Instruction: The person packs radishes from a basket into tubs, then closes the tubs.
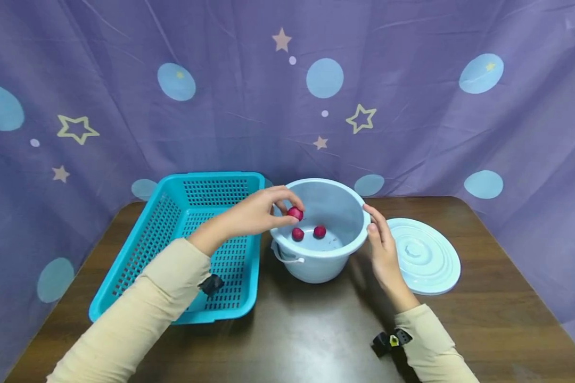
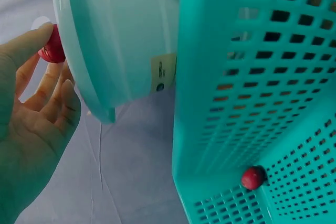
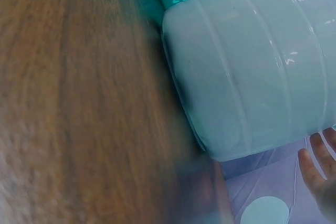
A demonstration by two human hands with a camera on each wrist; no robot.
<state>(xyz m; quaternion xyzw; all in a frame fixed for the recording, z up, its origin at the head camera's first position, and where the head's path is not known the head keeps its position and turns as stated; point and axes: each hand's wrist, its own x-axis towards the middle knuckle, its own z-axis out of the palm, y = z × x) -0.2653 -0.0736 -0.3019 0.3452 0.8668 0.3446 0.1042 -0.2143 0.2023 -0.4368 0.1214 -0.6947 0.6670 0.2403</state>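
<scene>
My left hand [image 1: 263,210] pinches a small round red radish [image 1: 295,214] between thumb and fingers, over the left side of a pale blue bucket [image 1: 294,268]. In the left wrist view, that radish [image 2: 52,46] shows beside the bucket's rim. Inside the bucket lie two more radishes, one on the left [image 1: 297,234] and one on the right [image 1: 319,232]. My right hand [image 1: 383,247] rests with fairly straight fingers and thumb against the outside of the bucket's right rim. Its fingertips [image 3: 310,163] appear beside the bucket wall in the right wrist view.
A turquoise slotted basket [image 1: 256,266] stands left of the bucket. One radish [image 2: 253,178] lies in its corner, seen in the left wrist view. A pale blue lid [image 1: 424,255] lies right of the bucket on the wooden table [image 1: 316,330]. A purple curtain [image 1: 249,133] hangs behind.
</scene>
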